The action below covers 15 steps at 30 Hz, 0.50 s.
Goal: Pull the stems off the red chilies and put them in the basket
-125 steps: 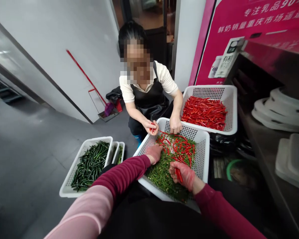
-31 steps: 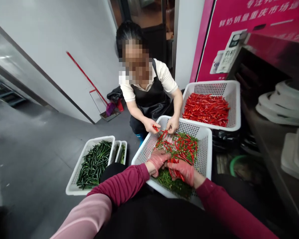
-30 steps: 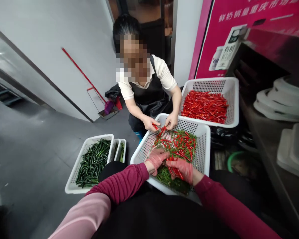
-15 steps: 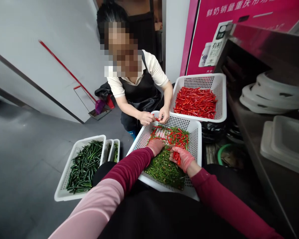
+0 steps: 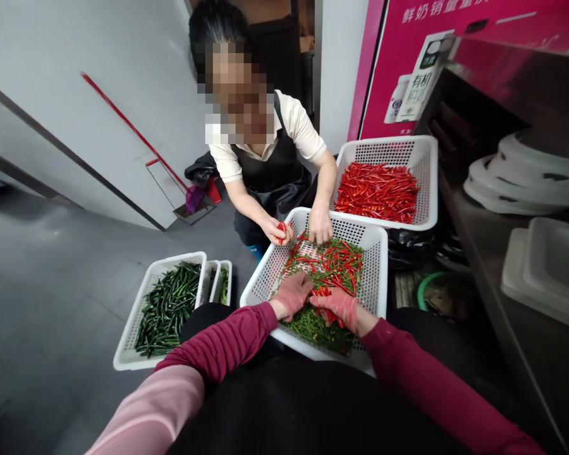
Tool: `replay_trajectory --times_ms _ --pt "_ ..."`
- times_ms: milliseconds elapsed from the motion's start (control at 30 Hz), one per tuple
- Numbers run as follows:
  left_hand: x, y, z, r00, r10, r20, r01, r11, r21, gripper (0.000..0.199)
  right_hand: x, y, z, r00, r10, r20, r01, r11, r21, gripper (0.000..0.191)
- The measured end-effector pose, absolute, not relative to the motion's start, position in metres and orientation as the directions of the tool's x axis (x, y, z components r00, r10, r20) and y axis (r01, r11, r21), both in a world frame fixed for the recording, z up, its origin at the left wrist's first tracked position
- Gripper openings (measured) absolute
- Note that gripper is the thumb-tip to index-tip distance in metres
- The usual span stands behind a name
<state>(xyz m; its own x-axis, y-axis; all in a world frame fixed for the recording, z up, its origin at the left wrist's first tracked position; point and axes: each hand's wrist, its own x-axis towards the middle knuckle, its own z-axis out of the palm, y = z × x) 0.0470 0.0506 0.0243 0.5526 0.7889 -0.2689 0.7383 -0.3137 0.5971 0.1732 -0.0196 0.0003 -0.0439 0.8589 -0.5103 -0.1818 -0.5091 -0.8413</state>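
In a white perforated basket (image 5: 374, 253) lie red chilies (image 5: 344, 262) with green stems, and a heap of loose green stems (image 5: 313, 328) fills the near part. My right hand (image 5: 339, 306), in a pink glove, is closed round several red chilies above the stems. Beside it, my gloved left hand (image 5: 294, 296) has its fingers bent together close to the right fingertips; whatever they pinch is hidden. Across the basket a co-worker's hand (image 5: 320, 224) reaches down to the chilies, while that person's other hand (image 5: 279, 232) holds red chilies at the rim.
Behind on the right stands a white basket (image 5: 431, 183) of red chilies. To the left, another basket (image 5: 128, 341) contains dark green chilies, with narrower baskets beside it. A steel shelf (image 5: 493, 265) with white containers (image 5: 545, 265) runs along the right. A red-handled dustpan (image 5: 189, 212) leans by the wall.
My left hand has drawn back toward me, near my right hand, which still holds chilies. The co-worker's hands have separated, one reaching into the basket. The view has shifted slightly.
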Motion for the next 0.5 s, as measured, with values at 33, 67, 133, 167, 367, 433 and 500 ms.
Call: replay_trajectory --times_ms 33,67,133,167,367,433,500 --pt "0.045 0.049 0.022 0.603 0.75 -0.271 0.769 -0.455 0.45 0.022 0.173 -0.022 -0.001 -0.044 0.843 -0.536 -0.149 -0.536 -0.831 0.027" --pt "0.044 0.05 0.019 0.645 0.699 -0.31 0.764 -0.569 0.304 0.02 0.174 -0.023 -0.001 -0.03 0.828 -0.559 -0.125 -0.558 -0.82 0.028" --pt "0.043 0.06 0.015 0.662 0.608 -0.438 0.703 -0.706 0.083 0.017 0.176 -0.023 -0.001 0.011 0.815 -0.579 -0.122 -0.574 -0.81 0.026" --pt "0.045 0.068 0.013 0.651 0.582 -0.488 0.673 -0.739 0.016 0.025 0.178 -0.021 -0.001 0.035 0.816 -0.577 -0.152 -0.566 -0.81 0.024" --pt "0.097 0.126 0.0 0.753 0.459 -0.472 0.534 -0.845 0.031 0.052 0.195 -0.01 0.005 0.195 0.792 -0.579 -0.581 -0.382 -0.719 0.013" --pt "0.115 0.133 -0.009 0.739 0.468 -0.484 0.544 -0.839 0.02 0.04 0.202 -0.007 0.003 0.253 0.764 -0.593 -0.664 -0.309 -0.681 0.015" --pt "0.121 0.135 -0.018 0.709 0.495 -0.502 0.573 -0.819 0.002 0.036 0.207 -0.005 0.001 0.289 0.749 -0.596 -0.696 -0.264 -0.668 0.016"
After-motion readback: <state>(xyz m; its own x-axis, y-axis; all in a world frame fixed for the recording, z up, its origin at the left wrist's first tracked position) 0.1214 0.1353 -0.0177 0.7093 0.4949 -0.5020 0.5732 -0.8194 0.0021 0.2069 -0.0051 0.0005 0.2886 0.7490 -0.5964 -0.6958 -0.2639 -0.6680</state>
